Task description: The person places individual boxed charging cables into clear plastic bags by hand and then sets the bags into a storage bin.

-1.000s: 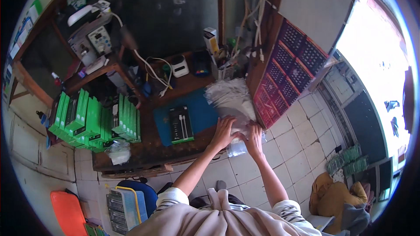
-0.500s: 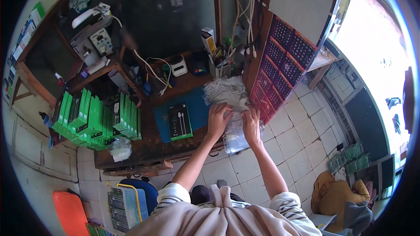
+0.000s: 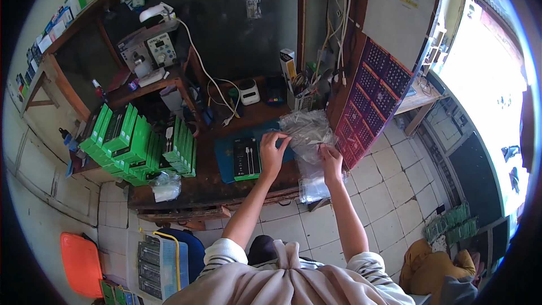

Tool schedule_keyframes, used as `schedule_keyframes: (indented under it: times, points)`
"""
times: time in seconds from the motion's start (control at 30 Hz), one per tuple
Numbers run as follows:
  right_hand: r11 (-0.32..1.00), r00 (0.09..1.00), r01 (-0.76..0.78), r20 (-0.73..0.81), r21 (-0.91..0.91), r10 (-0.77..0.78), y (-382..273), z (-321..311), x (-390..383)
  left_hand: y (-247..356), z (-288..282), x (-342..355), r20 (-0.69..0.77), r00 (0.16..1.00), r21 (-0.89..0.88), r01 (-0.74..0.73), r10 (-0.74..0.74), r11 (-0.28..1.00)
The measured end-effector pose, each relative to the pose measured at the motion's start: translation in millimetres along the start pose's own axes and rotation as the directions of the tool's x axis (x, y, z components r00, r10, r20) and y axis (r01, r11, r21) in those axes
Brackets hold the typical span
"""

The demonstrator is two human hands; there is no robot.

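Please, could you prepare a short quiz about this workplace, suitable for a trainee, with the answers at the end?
1. True or false: the single box lies on the blue mat.

2. Choose one: what is closest to the right hand?
A) the white lamp
B) the clear plastic bags
C) the orange panel

3. Fill in the missing word: as the person sees it, the stacked green boxes stand to the ____ of the single box.

Key: 1. True. 2. B. 3. Left.
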State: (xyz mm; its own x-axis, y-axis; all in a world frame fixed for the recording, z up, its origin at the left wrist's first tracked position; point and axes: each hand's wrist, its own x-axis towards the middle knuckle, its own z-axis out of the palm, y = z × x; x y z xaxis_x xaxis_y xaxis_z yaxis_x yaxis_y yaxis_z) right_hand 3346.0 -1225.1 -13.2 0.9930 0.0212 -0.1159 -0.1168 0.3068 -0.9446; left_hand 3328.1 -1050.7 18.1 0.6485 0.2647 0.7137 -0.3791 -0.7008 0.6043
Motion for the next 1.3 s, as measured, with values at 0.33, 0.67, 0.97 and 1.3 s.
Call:
schedule_keyframes:
  times: [0.33,0.67,0.97,1.3]
  points:
    - [0.837,0.901,0.401,0.328,-0.372,-0.285,-75.2,43.0,7.6,-2.8,-55.4,-6.6,0.128,0.984,-0.202,0.146,-0.121,0.969]
    - [0.858,0.443,0.482,0.894,-0.177,-0.064,-125.7,182.5,-62.6,15.7,-206.2,58.5,0.433,0.901,-0.552,0.242,0.026,0.798]
    - [0.744,0.396,0.656,0.896,-0.125,-0.199,-82.5,297.3,-174.4,-9.3,-359.9,-13.3,0.046,0.973,-0.427,0.224,-0.227,0.876]
    - [0.724,0.388,0.671,0.909,-0.163,-0.154,-10.9,403.2,-277.0,-32.5,-495.9,-95.8,-0.146,0.945,-0.352,0.226,-0.292,0.908]
